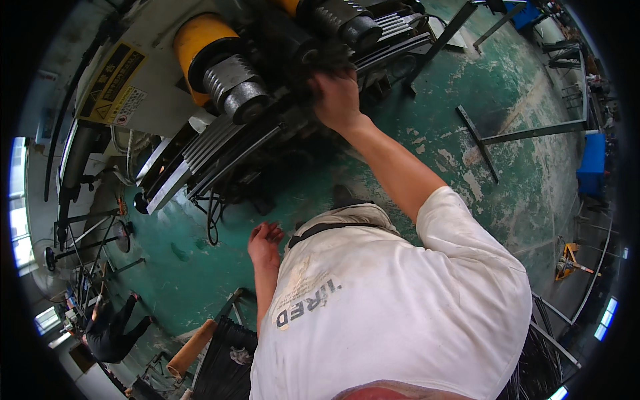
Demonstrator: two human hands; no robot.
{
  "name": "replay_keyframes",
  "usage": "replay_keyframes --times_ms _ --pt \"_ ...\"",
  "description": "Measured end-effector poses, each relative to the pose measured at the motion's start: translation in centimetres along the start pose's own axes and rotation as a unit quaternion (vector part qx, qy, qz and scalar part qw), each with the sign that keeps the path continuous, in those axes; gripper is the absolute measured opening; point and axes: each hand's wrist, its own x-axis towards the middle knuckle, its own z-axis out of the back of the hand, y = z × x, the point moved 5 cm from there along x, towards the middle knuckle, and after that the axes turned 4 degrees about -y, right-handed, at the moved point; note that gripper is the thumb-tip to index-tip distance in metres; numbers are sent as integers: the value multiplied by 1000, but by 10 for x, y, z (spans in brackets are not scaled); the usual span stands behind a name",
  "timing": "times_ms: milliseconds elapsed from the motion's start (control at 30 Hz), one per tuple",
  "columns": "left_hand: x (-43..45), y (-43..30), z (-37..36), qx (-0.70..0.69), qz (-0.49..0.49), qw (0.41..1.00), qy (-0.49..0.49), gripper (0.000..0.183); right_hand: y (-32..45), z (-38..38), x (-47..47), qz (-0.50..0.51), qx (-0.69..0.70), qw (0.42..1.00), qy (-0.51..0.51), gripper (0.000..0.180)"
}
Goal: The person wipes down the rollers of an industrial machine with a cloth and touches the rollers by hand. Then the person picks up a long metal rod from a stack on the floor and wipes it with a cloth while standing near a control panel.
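My right hand [337, 102] reaches out to the dark middle of a large machine. Its fingertips merge with a blurred black part [322, 60], so any grip is hidden. To the left of that hand, a knurled metal cylinder with a toothed collar [235, 87] juts from a yellow cylindrical housing [202, 45]. A second toothed cylinder [350, 22] sits just beyond the hand. Grooved metal rails [212, 142] run along the machine's front. Low beside my waist hangs my left hand [265, 247], its fingers loosely curled and apart, with nothing visible in it.
Cables [212, 220] dangle under the machine. A metal frame [532, 131] stands on the green floor at right. Behind my left side are a stack of black rods [225, 357] and a brown roll [192, 347]. A person in dark clothes [114, 330] is at far left.
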Motion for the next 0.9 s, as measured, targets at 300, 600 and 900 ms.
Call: replay_keyframes --times_ms 300,600,900 --pt "-1 -2 34 -30 -2 999 -28 7 7 5 26 26 -18 987 154 15" --pt "5 10 44 -22 3 999 -45 7 17 -33 3 110 -1 991 80 24" --pt "9 -1 50 -50 -10 999 5 8 9 9 22 5 -38 991 125 20"
